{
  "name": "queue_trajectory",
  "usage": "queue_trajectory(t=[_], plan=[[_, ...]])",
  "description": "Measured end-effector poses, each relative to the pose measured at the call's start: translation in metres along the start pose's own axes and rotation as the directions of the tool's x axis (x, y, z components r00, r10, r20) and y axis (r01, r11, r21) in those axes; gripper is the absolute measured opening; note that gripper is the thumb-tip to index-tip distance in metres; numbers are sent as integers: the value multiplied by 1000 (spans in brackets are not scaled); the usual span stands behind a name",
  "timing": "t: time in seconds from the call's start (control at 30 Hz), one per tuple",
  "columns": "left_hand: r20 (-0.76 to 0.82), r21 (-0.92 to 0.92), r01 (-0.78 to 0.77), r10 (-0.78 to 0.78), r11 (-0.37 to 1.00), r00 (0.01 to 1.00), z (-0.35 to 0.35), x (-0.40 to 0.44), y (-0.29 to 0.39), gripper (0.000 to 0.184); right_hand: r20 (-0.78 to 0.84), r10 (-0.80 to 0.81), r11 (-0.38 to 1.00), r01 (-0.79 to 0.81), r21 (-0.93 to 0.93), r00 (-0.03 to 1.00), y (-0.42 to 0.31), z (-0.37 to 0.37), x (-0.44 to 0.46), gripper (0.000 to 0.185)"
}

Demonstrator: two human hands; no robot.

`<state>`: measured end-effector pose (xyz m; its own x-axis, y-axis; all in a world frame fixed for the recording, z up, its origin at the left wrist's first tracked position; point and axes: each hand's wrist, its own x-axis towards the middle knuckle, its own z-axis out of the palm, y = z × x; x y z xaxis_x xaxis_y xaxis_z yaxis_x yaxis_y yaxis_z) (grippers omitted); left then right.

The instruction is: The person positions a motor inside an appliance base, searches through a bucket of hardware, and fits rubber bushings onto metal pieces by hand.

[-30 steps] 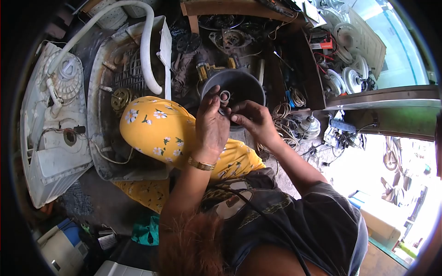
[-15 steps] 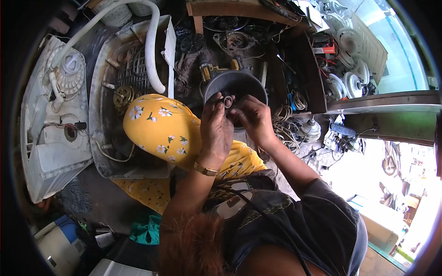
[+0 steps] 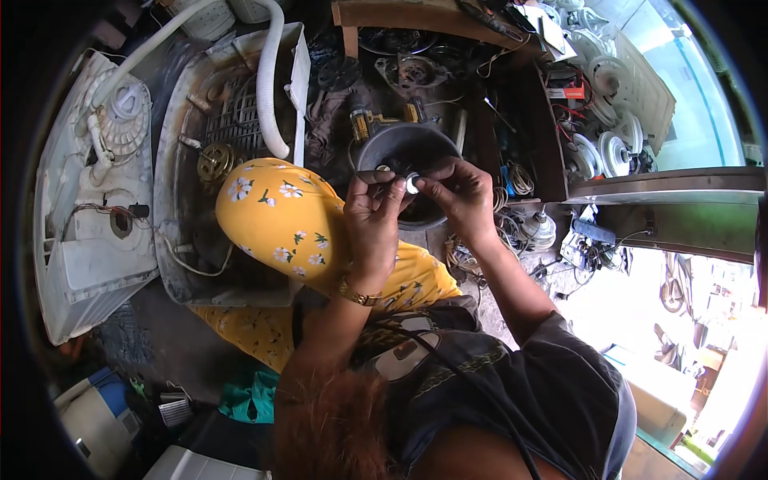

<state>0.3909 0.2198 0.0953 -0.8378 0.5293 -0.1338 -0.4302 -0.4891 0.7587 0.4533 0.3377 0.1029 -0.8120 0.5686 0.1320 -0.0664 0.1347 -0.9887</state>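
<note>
A small, round, shiny metal part (image 3: 412,184) is pinched between my two hands, above a dark grey bucket (image 3: 400,142). My left hand (image 3: 374,220) grips its left side with thumb and fingers, and a gold-coloured watch or bracelet (image 3: 358,294) circles that wrist. From the right, the thumb and fingertips of my right hand (image 3: 466,196) close on the same part. The fingertips cover much of it, so its exact kind does not show. A small pale spot beside my left index finger is too small to identify. Both hands partly hide the bucket's inside.
Left of my yellow-clad knee (image 3: 280,204) lies a washing machine tub casing (image 3: 232,296) with a grey hose (image 3: 268,104). A yellow-black power drill (image 3: 364,124) lies behind the bucket. Coiled cables (image 3: 520,180) and a shelf of white pulley-like parts (image 3: 616,152) are at right.
The part has turned: its ring-like opening showed before, and a bright round face shows now. My right hand has risen slightly and moved right, and its fingertips now meet the part.
</note>
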Motion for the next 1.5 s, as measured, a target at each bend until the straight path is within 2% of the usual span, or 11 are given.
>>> queue_trajectory(t=[0.17, 0.37, 0.47, 0.67, 0.87, 1.0, 1.2, 1.23, 1.33, 1.43, 1.5], plan=[[46, 210, -63, 54, 976, 997, -3, 0, 2, 19, 37, 194, 976, -197, 92, 980, -11, 1, 2, 12], [161, 360, -208, 159, 909, 974, -2, -5, 6, 20, 181, 189, 980, -197, 31, 965, -10, -8, 2, 9], [135, 349, -217, 180, 912, 974, -3, -5, 3, 17, 209, 73, 997, -73, -10, 975, -7, -8, 2, 9], [237, 465, -229, 129, 855, 963, -16, -1, 1, 15, 186, 203, 969, -224, 103, 961, 5, 1, -10, 8], [204, 179, -50, 13, 983, 979, -2, -4, 5, 28, 162, 303, 874, -342, 346, 939, 0, -2, -10, 11], [181, 171, -44, 12, 984, 983, -12, 0, 2, 34, 256, 326, 737, -414, 534, 910, 3, 0, -12, 12], [195, 177, -55, 20, 983, 981, -10, 1, 2, 34, 222, 364, 814, -425, 397, 905, -11, -14, -7, 11], [193, 172, -39, 5, 984, 981, -11, 1, 1, 34, 222, 398, 742, -455, 493, 890, -6, -17, -7, 22], [175, 157, 4, -32, 988, 984, -14, 3, 1, 35, 247, 386, 601, -445, 664, 889, 2, -23, -8, 26], [153, 132, 27, -48, 991, 987, -14, 3, 1, 35, 286, 361, 648, -459, 608, 888, 1, -26, -10, 30], [164, 116, 32, -51, 993, 985, -13, 2, 2, 34, 375, 365, 495, -518, 697, 852, 4, -31, -8, 31]])
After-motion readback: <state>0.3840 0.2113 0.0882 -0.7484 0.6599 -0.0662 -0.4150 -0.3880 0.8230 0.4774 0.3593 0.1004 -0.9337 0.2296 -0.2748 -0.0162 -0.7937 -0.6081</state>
